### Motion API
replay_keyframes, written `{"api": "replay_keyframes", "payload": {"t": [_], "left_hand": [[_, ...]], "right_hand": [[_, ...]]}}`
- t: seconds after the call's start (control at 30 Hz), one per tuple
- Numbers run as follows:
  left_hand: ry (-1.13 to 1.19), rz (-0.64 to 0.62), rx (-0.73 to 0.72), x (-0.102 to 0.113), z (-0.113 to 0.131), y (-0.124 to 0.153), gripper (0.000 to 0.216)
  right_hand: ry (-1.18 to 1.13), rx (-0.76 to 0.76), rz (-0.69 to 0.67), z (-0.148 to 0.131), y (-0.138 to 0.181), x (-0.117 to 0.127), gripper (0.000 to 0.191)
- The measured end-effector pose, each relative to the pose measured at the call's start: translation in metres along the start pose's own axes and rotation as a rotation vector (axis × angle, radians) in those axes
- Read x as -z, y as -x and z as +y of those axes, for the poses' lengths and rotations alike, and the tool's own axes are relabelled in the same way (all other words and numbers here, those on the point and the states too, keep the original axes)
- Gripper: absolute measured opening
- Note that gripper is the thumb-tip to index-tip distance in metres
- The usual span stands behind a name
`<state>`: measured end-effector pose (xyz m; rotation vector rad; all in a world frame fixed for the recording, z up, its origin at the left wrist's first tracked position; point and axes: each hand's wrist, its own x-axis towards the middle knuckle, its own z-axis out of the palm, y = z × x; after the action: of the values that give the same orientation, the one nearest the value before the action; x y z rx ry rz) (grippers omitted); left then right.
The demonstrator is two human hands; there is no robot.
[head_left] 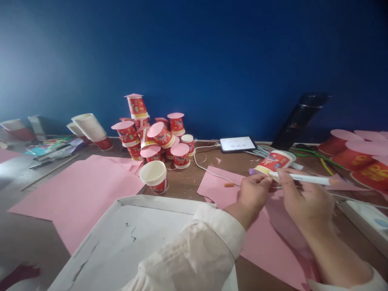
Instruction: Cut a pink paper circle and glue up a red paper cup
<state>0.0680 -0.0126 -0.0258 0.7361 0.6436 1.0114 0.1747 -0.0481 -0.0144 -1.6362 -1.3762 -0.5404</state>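
Note:
My right hand [307, 200] is closed round a long white pen-shaped stick [309, 178], its narrow end pointing left. That end meets the pinched fingertips of my left hand [255, 190]; what they hold, if anything, is too small to make out. Just beyond both hands a red paper cup [275, 160] with a yellow band lies tilted. A small purple piece [252, 171] shows beside its banded end. Under my hands lies a pink paper sheet [266, 238], and a small orange piece [229, 184] rests on its left part.
Red cups with pink paper discs [160, 135] are piled left of centre, near an open paper cup [153, 176]. A white box lid [145, 218] sits in front. At the back are a lit phone [238, 144], cables and a black flask [298, 121]. More red cups [345, 149] stand right.

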Motion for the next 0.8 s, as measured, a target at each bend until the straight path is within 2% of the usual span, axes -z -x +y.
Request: {"api": "replay_keyframes", "payload": {"t": [0.2, 0.3, 0.63, 0.8], "left_hand": [[0.059, 0.013, 0.050, 0.001, 0.002, 0.000, 0.017], [0.141, -0.004, 0.053, 0.002, 0.002, 0.000, 0.021], [0.174, -0.033, 0.026, 0.004, -0.002, -0.002, 0.022], [0.162, -0.022, 0.008, 0.005, -0.005, -0.004, 0.030]], "right_hand": [[-0.023, -0.087, 0.048, -0.004, -0.001, 0.008, 0.049], [-0.017, -0.123, 0.070, -0.005, -0.003, 0.011, 0.047], [0.016, -0.097, 0.006, 0.003, 0.001, 0.001, 0.057], [0.058, -0.068, 0.033, 0.005, 0.002, 0.000, 0.062]]}}
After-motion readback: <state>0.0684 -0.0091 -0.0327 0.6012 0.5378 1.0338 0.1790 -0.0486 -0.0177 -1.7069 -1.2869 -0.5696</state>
